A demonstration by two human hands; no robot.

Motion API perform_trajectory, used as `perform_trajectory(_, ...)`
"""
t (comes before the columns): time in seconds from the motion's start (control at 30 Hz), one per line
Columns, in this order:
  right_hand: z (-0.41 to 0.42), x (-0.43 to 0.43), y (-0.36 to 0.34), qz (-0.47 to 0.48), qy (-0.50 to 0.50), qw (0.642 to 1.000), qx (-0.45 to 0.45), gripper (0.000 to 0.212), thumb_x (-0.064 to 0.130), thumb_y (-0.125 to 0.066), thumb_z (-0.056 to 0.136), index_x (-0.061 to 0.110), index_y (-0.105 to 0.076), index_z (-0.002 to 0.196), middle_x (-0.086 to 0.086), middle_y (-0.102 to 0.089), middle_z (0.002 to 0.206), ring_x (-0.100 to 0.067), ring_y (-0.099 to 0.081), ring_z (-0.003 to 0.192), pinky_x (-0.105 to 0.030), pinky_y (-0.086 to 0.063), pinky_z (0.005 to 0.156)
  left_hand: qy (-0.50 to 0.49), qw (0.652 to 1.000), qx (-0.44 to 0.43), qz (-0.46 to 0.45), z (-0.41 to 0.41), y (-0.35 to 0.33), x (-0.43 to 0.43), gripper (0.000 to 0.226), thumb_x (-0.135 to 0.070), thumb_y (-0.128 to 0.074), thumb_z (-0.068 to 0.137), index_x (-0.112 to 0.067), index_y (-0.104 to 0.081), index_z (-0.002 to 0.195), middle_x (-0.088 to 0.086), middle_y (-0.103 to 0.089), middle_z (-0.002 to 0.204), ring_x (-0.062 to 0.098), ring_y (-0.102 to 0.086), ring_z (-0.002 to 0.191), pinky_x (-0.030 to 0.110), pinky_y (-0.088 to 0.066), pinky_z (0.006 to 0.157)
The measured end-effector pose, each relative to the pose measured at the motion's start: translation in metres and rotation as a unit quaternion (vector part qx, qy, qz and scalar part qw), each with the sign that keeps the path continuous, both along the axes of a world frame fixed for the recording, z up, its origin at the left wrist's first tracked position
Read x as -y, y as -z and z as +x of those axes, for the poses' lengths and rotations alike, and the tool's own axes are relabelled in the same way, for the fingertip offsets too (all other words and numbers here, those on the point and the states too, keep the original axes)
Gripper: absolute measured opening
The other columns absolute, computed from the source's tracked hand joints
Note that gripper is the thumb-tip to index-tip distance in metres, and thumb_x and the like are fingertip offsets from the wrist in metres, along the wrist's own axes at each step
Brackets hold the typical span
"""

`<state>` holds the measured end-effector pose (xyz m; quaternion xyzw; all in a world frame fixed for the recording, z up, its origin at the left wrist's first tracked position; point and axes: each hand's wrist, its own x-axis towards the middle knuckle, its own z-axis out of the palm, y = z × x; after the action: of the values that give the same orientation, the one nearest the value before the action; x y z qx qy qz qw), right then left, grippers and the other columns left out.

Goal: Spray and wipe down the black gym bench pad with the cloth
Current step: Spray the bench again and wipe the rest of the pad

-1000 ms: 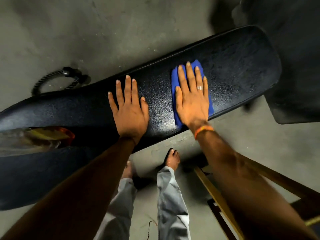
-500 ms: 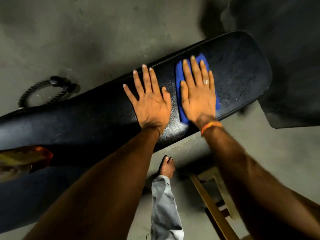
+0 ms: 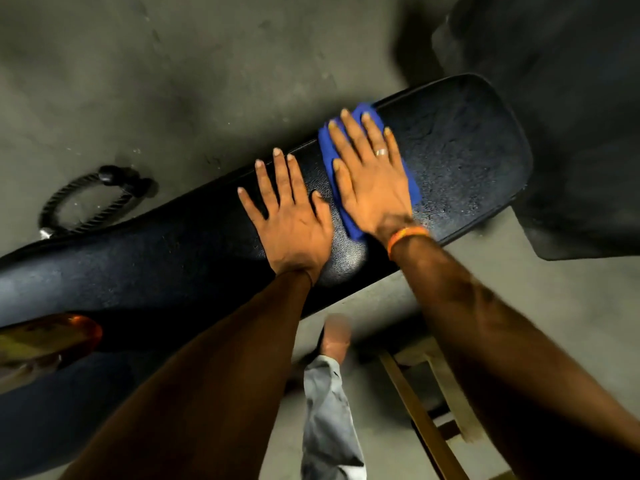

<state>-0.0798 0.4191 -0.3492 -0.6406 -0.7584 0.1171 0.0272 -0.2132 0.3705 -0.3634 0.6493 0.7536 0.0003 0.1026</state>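
Observation:
The long black bench pad (image 3: 467, 150) runs from lower left to upper right, its right end speckled with spray droplets. My right hand (image 3: 372, 181) lies flat, fingers spread, pressing the blue cloth (image 3: 327, 147) onto the pad. The cloth shows around my fingers and at my wrist. My left hand (image 3: 291, 216) rests flat on the bare pad just to the left, fingers spread, holding nothing. A blurred orange and clear object (image 3: 45, 341), perhaps the spray bottle, lies on the pad at the far left.
A black rope handle (image 3: 90, 199) lies on the concrete floor behind the pad. A dark mat (image 3: 571, 116) covers the floor at upper right. A wooden frame (image 3: 426, 420) stands at lower right. My foot (image 3: 334, 337) and grey trouser leg are under the pad's near edge.
Both hands have slid to the right along the pad toward its rounded end, the cloth moving under the right hand. The view has shifted with them.

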Motion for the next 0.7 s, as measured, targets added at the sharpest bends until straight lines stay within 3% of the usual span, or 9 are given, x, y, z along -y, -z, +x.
perform_trajectory(0.17,0.01,0.061,-0.004,-0.02,-0.032,0.999,0.03,0.06,0.04,-0.026,0.109,0.024,-0.017,0.166,-0.002,-0.014,0.175,-0.026,-0.011,0.162,-0.049,-0.012,0.131,-0.001,1.0,0.002,0.006,-0.001,0.001,0.001,0.068,-0.04,-0.028,0.104,-0.014,-0.009,0.164,0.003,-0.005,0.173,0.031,-0.002,0.16,0.064,-0.005,0.125)
perform_trajectory(0.4,0.01,-0.038,0.003,-0.009,0.057,0.998,0.005,0.061,0.043,-0.019,0.106,0.026,-0.032,0.162,-0.002,-0.029,0.171,-0.028,-0.018,0.16,-0.05,-0.013,0.13,-0.005,1.0,0.006,0.026,0.0,0.004,0.001,0.069,-0.04,-0.03,0.102,-0.013,-0.015,0.163,0.003,-0.01,0.172,0.03,-0.007,0.159,0.063,-0.005,0.125)
perform_trajectory(0.6,0.032,0.076,-0.007,-0.017,0.098,0.995,0.012,0.058,0.04,-0.024,0.109,0.027,-0.018,0.166,0.001,-0.012,0.175,-0.024,-0.009,0.162,-0.048,-0.011,0.131,-0.002,1.0,0.012,0.021,0.0,0.0,0.001,0.068,-0.04,-0.028,0.103,-0.013,-0.014,0.163,0.003,-0.008,0.173,0.031,-0.006,0.159,0.064,-0.008,0.125)
perform_trajectory(0.7,0.044,0.07,-0.005,-0.031,0.073,0.997,0.02,0.059,0.043,-0.022,0.108,0.028,-0.018,0.166,0.001,-0.013,0.175,-0.025,-0.01,0.162,-0.048,-0.012,0.131,-0.001,1.0,0.008,0.022,-0.001,0.0,0.002,0.067,-0.04,-0.026,0.103,-0.012,-0.015,0.163,0.004,-0.009,0.172,0.032,-0.007,0.159,0.064,-0.008,0.125)
